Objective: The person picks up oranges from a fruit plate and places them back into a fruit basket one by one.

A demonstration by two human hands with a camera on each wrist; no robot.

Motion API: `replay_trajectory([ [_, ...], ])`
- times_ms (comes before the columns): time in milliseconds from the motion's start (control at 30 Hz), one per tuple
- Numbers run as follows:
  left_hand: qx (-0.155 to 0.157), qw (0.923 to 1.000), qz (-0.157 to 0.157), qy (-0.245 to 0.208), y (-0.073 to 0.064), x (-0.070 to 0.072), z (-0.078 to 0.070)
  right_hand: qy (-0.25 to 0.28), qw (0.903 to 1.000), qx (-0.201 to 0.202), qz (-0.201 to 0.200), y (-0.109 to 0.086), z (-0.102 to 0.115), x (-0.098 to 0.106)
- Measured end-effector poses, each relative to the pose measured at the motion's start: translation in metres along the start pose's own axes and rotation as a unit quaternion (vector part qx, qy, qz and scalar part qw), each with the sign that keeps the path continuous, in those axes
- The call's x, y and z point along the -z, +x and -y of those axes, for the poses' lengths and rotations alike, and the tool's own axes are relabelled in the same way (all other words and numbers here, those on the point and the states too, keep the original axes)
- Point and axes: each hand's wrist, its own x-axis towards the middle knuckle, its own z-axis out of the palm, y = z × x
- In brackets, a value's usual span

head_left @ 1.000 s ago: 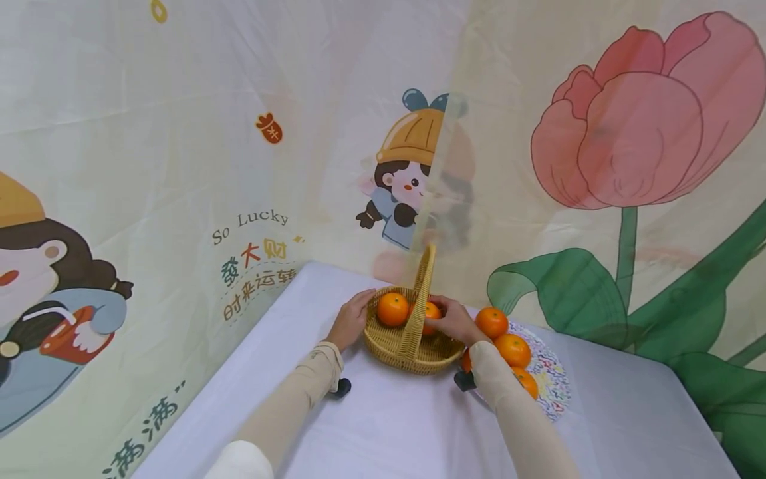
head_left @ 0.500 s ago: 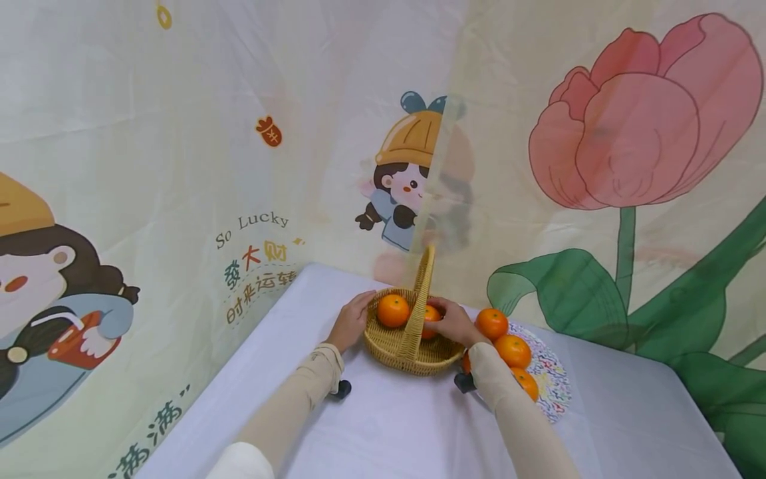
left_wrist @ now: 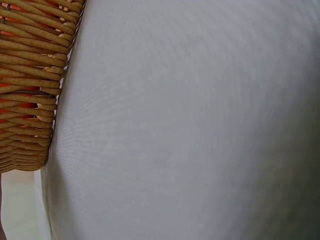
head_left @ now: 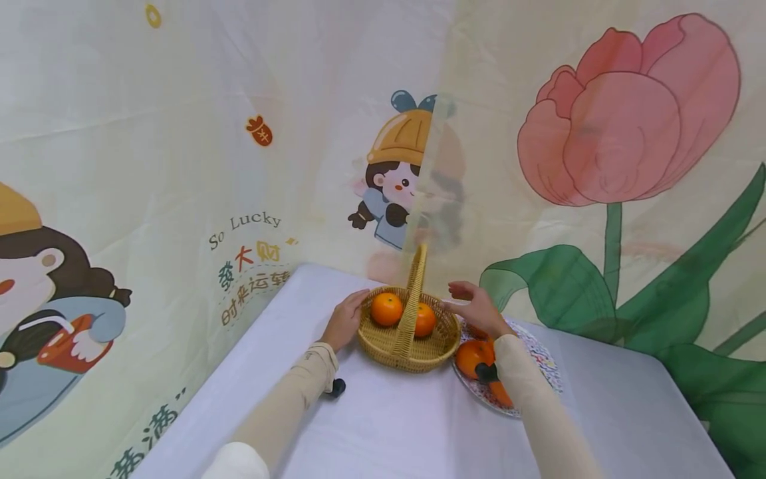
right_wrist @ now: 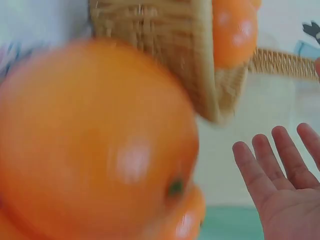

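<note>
A woven wicker basket (head_left: 409, 362) with a tall arched handle stands on the table, holding two oranges, one orange (head_left: 387, 309) left of the handle and another orange (head_left: 424, 320) partly behind it. My left hand (head_left: 344, 320) rests against the basket's left side, fingers along the rim. Above the right rim, my right hand (head_left: 479, 309) is lifted with its fingers extended, holding nothing. In the right wrist view the fingers (right_wrist: 270, 175) are spread, and a large orange (right_wrist: 100, 140) looms close to the camera. Only the basket's woven side (left_wrist: 30, 85) shows in the left wrist view.
A patterned plate (head_left: 547, 359) with several oranges (head_left: 475, 359) stands right of the basket, partly covered by my right forearm. White cloth covers the table (head_left: 383, 426). Printed curtains (head_left: 317, 133) hang behind and to the left.
My right hand has let go of the orange in the basket and moved up and right, out over the plate. My left hand stays at the basket.
</note>
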Motion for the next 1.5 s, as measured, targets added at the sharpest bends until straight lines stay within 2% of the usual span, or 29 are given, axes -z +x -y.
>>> replay_trajectory([
  [167, 0.011, 0.9999, 0.004, -0.002, 0.002, 0.002, 0.000, 0.005, 0.9988, -0.044, -0.020, -0.014, -0.010, 0.028],
  [333, 0.012, 0.9999, 0.009, -0.006, 0.002, 0.005, 0.001, -0.002, 0.9980, -0.054, -0.033, -0.032, -0.030, 0.049],
  [500, 0.015, 0.9998, 0.006, -0.013, 0.003, 0.008, 0.003, 0.000, 0.9968, -0.065, -0.046, -0.051, -0.054, 0.060],
  [700, 0.018, 0.9998, 0.003, -0.005, 0.002, 0.010, 0.006, -0.010, 0.9929, -0.108, -0.049, -0.069, -0.078, 0.057],
  [833, 0.016, 0.9999, -0.001, -0.007, 0.000, 0.010, 0.006, -0.004, 0.9912, -0.127, -0.037, -0.077, -0.091, 0.049],
  [1100, -0.009, 0.9999, -0.003, -0.010, -0.001, 0.007, 0.004, 0.004, 0.9857, -0.166, -0.033, -0.084, -0.098, 0.042],
  [1500, -0.023, 0.9996, -0.005, -0.014, 0.002, 0.000, 0.003, 0.016, 0.9853, -0.166, -0.039, -0.093, -0.108, 0.043],
])
